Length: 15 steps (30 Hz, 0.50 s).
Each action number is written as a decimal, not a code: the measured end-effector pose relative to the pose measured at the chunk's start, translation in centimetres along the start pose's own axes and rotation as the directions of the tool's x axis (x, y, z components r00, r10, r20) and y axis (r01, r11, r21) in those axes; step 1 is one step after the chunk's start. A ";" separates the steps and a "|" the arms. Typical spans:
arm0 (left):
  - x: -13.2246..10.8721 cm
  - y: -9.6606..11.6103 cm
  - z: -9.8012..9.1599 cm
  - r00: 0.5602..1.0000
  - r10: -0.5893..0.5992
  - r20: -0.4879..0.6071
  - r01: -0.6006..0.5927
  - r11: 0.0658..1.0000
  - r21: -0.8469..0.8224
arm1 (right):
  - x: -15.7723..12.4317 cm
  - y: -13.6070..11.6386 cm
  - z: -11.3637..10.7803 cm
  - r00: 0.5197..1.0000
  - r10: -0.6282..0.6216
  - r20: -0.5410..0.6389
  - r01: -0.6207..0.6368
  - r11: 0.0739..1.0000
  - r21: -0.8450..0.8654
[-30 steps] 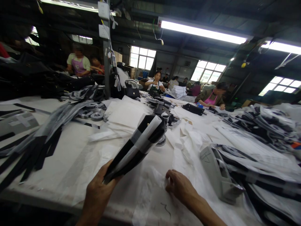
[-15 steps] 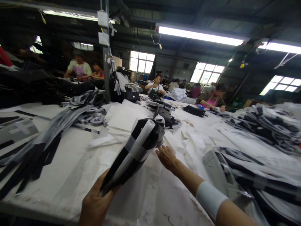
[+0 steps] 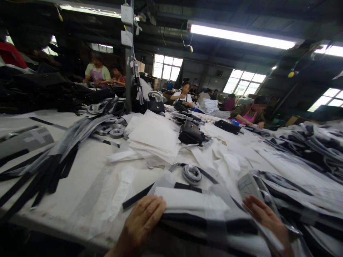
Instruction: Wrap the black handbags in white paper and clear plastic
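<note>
A big pale table (image 3: 59, 210) fills most of the space. Over on its far right side, a person in a pink apron (image 3: 248, 116) leans in to work. Nearer on the right is a big messy heap of black and grey straps (image 3: 316, 150). On the left, a long bunch of straps (image 3: 80, 128) spreads out, with black ends pointing at the near edge. A stack of white paper (image 3: 152, 134) lies near the middle, a bit crooked. The black bundle (image 3: 198, 218) with white wrapping is at the near side, lying crossways between the two hands. A small black bag (image 3: 190, 132) sits just right of the paper. The left hand (image 3: 144, 219) lies on the bundle's left end, fingers side by side on the white wrapping; its thumb is hidden, so I cannot tell if it pinches. The right hand (image 3: 265, 216) is by the other end, fingers straight and close together; I cannot tell if it touches. A little grey ring of strap (image 3: 192, 174) lies just past the bundle.
</note>
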State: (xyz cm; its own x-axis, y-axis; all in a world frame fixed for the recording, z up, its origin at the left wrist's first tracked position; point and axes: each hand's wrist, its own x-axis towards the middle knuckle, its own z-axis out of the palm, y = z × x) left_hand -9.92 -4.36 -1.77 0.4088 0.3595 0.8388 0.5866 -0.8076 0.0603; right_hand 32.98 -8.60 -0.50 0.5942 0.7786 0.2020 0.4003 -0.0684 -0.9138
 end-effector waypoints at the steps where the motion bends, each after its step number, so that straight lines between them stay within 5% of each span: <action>1: 0.3 0.4 0.6 0.996 0.092 0.007 -0.092 0.996 0.014 | 0.2 -0.2 -1.1 0.994 0.052 -0.096 -0.044 0.996 0.083; 3: 0.7 1.1 1.9 0.977 0.213 0.017 -0.214 0.976 0.044 | 0.1 -1.7 -2.0 0.961 0.106 -0.257 -0.088 0.993 0.079; 5: 0.7 1.6 2.8 0.970 0.243 0.030 -0.244 0.967 0.074 | -0.3 -4.2 -1.1 0.967 0.002 -0.253 -0.037 0.990 -0.135; 7: 0.6 1.8 3.1 0.971 0.230 0.069 -0.236 0.967 0.098 | -0.8 -7.2 1.4 0.983 -0.174 -0.063 0.150 0.950 -0.275; 9: 0.4 1.8 3.1 0.971 0.212 0.113 -0.224 0.968 0.111 | -1.1 -9.7 4.9 0.923 -0.283 0.262 0.351 0.897 -0.270; 12: -0.2 1.8 2.7 0.969 0.203 0.142 -0.220 0.969 0.113 | -0.6 -11.7 10.6 0.736 -0.062 0.674 0.412 0.831 -0.373; 15: -1.0 1.8 2.6 0.969 0.204 0.136 -0.220 0.969 0.109 | 0.8 -11.5 14.9 0.702 0.130 0.700 0.356 0.788 -0.503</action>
State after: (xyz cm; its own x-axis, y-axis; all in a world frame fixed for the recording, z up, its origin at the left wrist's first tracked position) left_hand -7.41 -4.96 -3.89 0.6115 0.2472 0.7517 0.5552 -0.8109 -0.1850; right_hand 18.42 2.15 4.93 -0.0195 0.9745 -0.2236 0.8777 -0.0904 -0.4707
